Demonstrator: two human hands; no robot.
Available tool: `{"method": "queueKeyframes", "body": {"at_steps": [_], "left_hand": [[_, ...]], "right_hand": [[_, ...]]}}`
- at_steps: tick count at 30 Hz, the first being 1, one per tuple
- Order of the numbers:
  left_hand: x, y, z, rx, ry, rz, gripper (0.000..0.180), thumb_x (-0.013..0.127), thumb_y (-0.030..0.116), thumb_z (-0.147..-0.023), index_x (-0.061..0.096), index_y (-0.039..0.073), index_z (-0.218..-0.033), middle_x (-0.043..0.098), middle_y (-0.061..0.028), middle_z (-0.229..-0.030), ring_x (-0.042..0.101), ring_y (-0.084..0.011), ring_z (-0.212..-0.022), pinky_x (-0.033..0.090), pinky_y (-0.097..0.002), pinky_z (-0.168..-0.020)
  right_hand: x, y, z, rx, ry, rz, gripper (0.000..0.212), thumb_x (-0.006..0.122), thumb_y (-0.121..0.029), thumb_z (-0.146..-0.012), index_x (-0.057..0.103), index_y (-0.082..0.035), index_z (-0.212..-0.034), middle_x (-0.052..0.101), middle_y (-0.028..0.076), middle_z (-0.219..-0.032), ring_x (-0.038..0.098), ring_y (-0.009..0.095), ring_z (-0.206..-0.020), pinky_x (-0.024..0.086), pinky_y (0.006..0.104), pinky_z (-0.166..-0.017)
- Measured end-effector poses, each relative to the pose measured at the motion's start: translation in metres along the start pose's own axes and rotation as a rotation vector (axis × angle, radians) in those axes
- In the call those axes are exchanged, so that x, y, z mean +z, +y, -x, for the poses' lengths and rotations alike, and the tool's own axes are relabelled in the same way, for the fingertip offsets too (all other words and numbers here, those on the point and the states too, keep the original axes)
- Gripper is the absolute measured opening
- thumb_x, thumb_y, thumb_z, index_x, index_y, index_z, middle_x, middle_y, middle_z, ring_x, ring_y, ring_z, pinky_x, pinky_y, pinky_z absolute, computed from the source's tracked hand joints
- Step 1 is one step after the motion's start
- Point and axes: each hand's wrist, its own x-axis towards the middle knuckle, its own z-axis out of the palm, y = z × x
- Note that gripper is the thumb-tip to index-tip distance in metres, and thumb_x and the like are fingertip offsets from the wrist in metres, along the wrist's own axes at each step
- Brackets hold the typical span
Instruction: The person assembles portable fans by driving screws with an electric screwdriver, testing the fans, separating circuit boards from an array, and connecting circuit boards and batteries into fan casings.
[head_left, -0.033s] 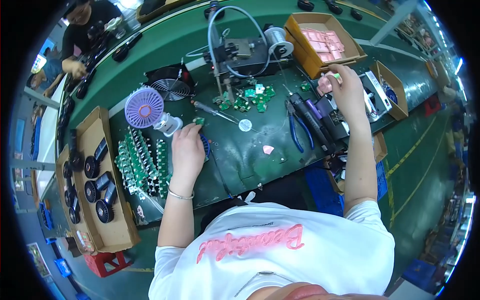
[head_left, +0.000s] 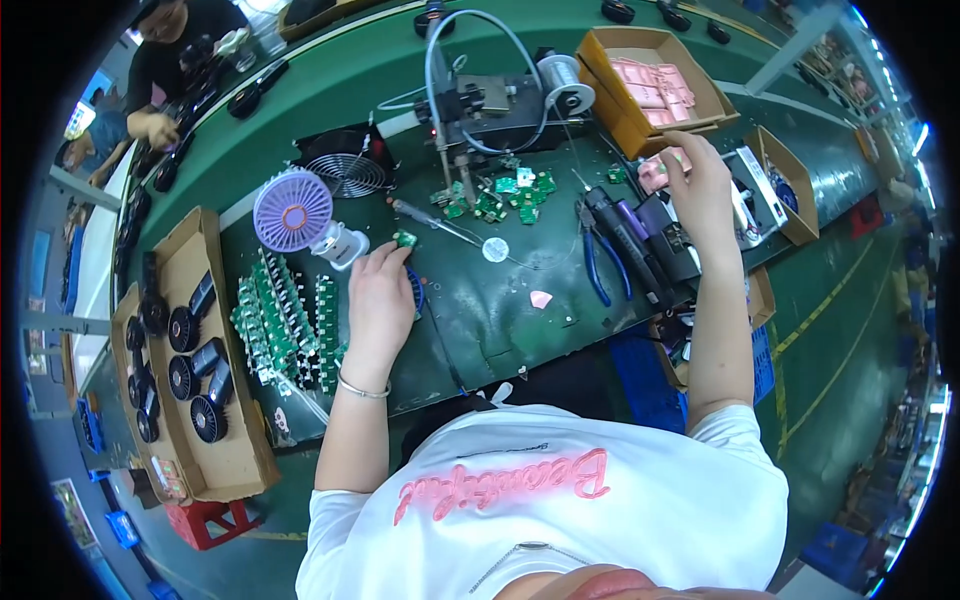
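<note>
My left hand is closed over the table, its fingertips at a small green circuit board that they appear to pinch. A round blue part lies partly hidden beside that hand. Just left are rows of green circuit boards and a purple handheld fan. Off to the right, my right hand grips a small pink packet between thumb and fingers, above black and silver equipment. Blue-handled pliers and a dark cylindrical tool lie between the hands.
A soldering stand with a solder wire spool stands at the back, loose boards before it. A carton holds pink packets. Black fans lie in a cardboard tray at left. Another person's hand works far left.
The view has shifted slightly. The pink packet in my right hand has turned and shows more of its side. My left hand stays almost in place, with the board at its fingertips.
</note>
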Motion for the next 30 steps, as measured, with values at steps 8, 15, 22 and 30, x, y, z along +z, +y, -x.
{"method": "queueKeyframes", "body": {"at_steps": [8,15,22,30], "left_hand": [[-0.002,0.007,0.009,-0.029,-0.031,-0.011,0.032,0.064,0.011,-0.081,0.062,0.002,-0.112,0.058,-0.0174,-0.120,0.053,-0.0353,-0.114,0.042,-0.0435,-0.098],[-0.002,0.020,0.019,0.008,0.014,0.057,0.035,0.067,0.013,-0.078,0.060,0.003,-0.111,0.056,-0.0165,-0.120,0.051,-0.0350,-0.116,0.041,-0.0445,-0.099],[-0.058,0.015,0.074,-0.029,0.035,0.161,0.036,0.066,0.008,-0.078,0.059,0.004,-0.114,0.057,-0.0145,-0.118,0.054,-0.0331,-0.111,0.043,-0.0434,-0.096],[-0.100,-0.006,0.103,-0.093,0.125,0.103,0.032,0.065,0.003,-0.078,0.060,0.005,-0.110,0.061,-0.0116,-0.114,0.059,-0.0299,-0.104,0.046,-0.0406,-0.090]], "right_hand": [[-0.058,-0.158,0.042,-0.270,0.726,-0.932,0.044,0.044,-0.032,-0.098,0.052,0.003,-0.122,0.051,0.022,-0.130,0.050,0.030,-0.122,0.041,0.0432,-0.101],[-0.081,-0.308,0.085,-0.252,0.464,-2.666,0.033,0.044,-0.029,-0.100,0.055,-0.022,-0.131,0.051,-0.008,-0.139,0.041,0.002,-0.131,0.020,0.0341,-0.112],[-0.110,-0.313,0.080,0.565,-0.459,-2.626,0.037,0.040,-0.032,-0.101,0.050,-0.024,-0.136,0.050,-0.008,-0.140,0.039,0.018,-0.135,0.003,0.0413,-0.118],[-0.112,-0.347,0.086,0.613,-0.672,-2.699,0.049,0.034,-0.033,-0.102,0.040,-0.003,-0.140,0.047,0.018,-0.140,0.031,0.024,-0.139,0.014,0.0405,-0.117]]}}
